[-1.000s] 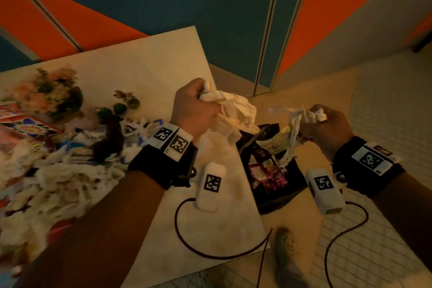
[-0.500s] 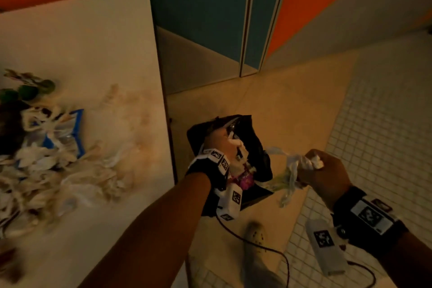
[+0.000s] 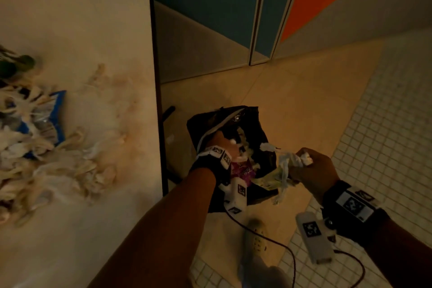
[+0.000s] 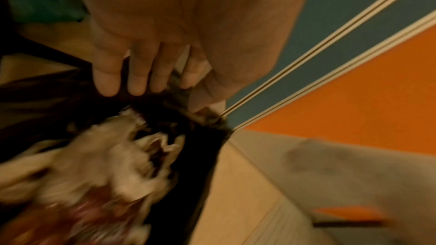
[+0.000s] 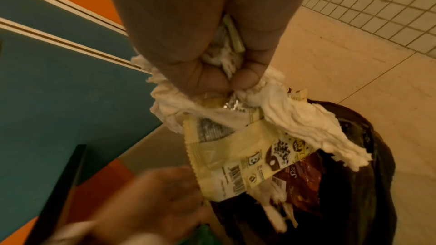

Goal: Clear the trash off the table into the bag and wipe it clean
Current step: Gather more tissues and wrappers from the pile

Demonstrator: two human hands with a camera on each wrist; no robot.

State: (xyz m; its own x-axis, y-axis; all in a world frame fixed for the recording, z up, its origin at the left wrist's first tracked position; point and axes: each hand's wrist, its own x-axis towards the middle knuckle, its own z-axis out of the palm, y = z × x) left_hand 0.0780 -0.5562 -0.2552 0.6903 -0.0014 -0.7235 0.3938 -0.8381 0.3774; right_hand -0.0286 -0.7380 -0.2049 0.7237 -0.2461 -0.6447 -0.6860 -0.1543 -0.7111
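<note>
Progress, as I read it: part done. My black bag (image 3: 264,161) stands open on the floor beside the tabletop (image 3: 93,30) and already holds wrappers and tissue. A large heap of trash (image 3: 46,166) remains on the tabletop, left side, so clearing is unfinished and, I judge, wiping has not begun.

Left hand (image 3: 221,141): down in the bag's mouth. The wrist view shows its fingers (image 4: 139,79) extended and apart, gripping nothing; blurred pale scraps lie just below them in the bag.

Right hand (image 3: 313,172): above the bag's right rim, fingers (image 5: 245,79) curled tight around a bunch of tissue (image 5: 306,128) and a snack wrapper (image 5: 235,159).

Materials:
- Bag: thin, dark, glossy film, slack and creased.
- Tissue: white, soft, crumpled, torn into ragged strands.
- Wrapper: pale yellow crinkly film, serrated edge, printed barcode.
- Heap: shredded whitish paper with one blue packet (image 3: 52,121) among it.
- Tabletop: smooth, pale, faintly smeared near the heap.
</note>
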